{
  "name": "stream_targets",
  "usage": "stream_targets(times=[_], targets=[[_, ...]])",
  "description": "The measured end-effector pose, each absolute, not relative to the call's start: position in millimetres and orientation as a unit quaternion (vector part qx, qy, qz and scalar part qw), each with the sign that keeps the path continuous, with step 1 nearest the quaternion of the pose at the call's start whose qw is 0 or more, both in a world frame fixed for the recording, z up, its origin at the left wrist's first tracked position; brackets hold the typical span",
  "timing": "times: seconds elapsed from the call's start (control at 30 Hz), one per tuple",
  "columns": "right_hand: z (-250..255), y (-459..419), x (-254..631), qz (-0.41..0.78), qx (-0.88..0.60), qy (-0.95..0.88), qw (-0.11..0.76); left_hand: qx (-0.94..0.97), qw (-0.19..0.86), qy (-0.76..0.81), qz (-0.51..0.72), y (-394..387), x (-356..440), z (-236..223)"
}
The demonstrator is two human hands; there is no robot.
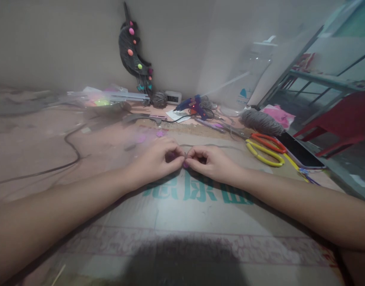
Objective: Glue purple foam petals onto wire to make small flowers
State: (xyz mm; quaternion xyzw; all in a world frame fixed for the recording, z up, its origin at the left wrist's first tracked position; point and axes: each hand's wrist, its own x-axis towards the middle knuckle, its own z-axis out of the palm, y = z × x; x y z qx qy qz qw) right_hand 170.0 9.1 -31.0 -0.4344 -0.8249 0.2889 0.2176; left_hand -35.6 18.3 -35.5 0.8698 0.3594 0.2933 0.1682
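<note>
My left hand and my right hand meet fingertip to fingertip above a cardboard sheet. Each has thumb and forefinger pinched together. Between the fingertips shows a small purple piece, mostly covered, so its exact kind is unclear. A thin grey strand lies on the sheet just beyond the right hand; whether it runs into the fingers cannot be made out. Small purple cut-outs lie behind my left hand.
Behind the hands are a blue glue gun, grey yarn and a clear bottle. Scissors with red and yellow handles and a phone lie right. A dark cable crosses the left. A decorated crescent leans against the wall.
</note>
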Motion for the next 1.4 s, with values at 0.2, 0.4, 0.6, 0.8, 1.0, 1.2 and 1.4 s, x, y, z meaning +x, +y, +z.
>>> stream_targets(times=[0.2, 0.4, 0.6, 0.8, 1.0, 1.2, 1.4], targets=[[-30.6, 8.9, 170.6, 0.322, -0.427, -0.812, 0.232, 0.843, 0.221, 0.381, 0.307, 16.0, -34.8, -32.9], [-30.0, 8.3, 169.6, 0.355, -0.435, -0.788, 0.252, 0.817, 0.240, 0.419, 0.316, 17.0, -34.8, -32.9], [-28.6, 6.9, 167.8, 0.383, -0.451, -0.760, 0.270, 0.812, 0.221, 0.417, 0.343, 18.1, -38.4, -35.5], [-29.0, 5.3, 168.4, 0.379, -0.463, -0.742, 0.303, 0.868, 0.147, 0.357, 0.313, 14.0, -36.5, -34.5], [-28.7, 5.3, 168.6, 0.372, -0.449, -0.749, 0.314, 0.857, 0.138, 0.378, 0.321, 15.2, -35.6, -37.0], [-31.6, 8.5, 170.6, 0.327, -0.431, -0.788, 0.294, 0.861, 0.148, 0.347, 0.340, 18.0, -37.3, -39.3], [-32.8, 9.6, 172.6, 0.312, -0.423, -0.802, 0.284, 0.861, 0.136, 0.348, 0.345, 19.8, -36.5, -38.6]])
